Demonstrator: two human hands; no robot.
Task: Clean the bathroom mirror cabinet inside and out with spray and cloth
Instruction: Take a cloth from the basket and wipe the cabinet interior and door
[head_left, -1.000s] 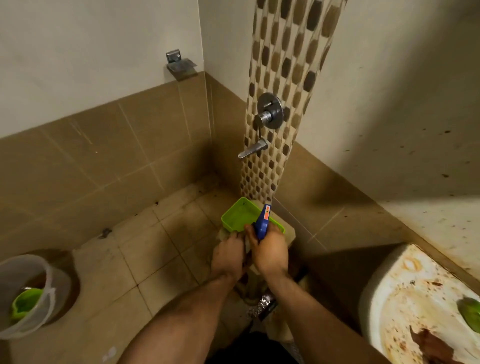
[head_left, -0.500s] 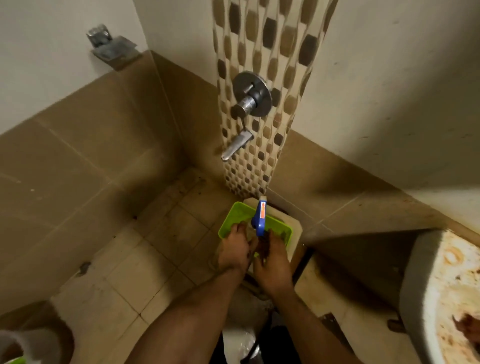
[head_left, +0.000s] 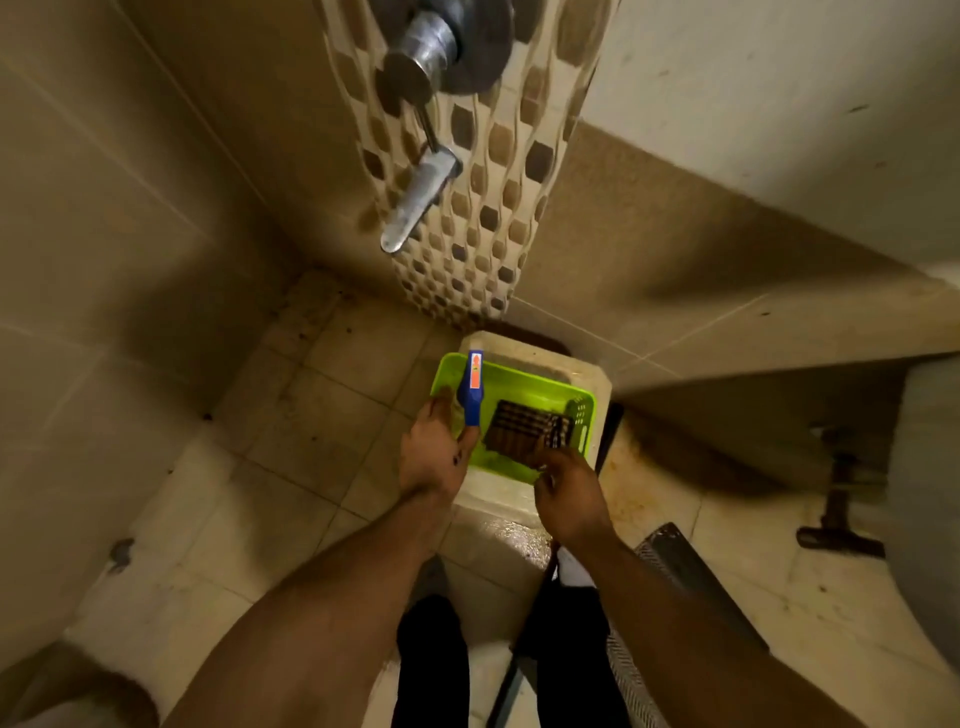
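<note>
Between hands (head_left: 434, 457), probably spray (head_left: 472, 389).

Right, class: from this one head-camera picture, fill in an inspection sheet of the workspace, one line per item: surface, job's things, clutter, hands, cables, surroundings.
Surface: pale stool, stained top, on the tiled floor.
Job's things: green basket on the stool; blue spray bottle at its left edge; striped cloth lying inside.
Clutter: dark stains on the floor; no loose items seen.
Hands: left hand at the spray bottle, grip hidden; right hand with fingertips on the cloth.
Cables: nothing seen.
Surroundings: metal tap on a mosaic tile strip above.
</note>
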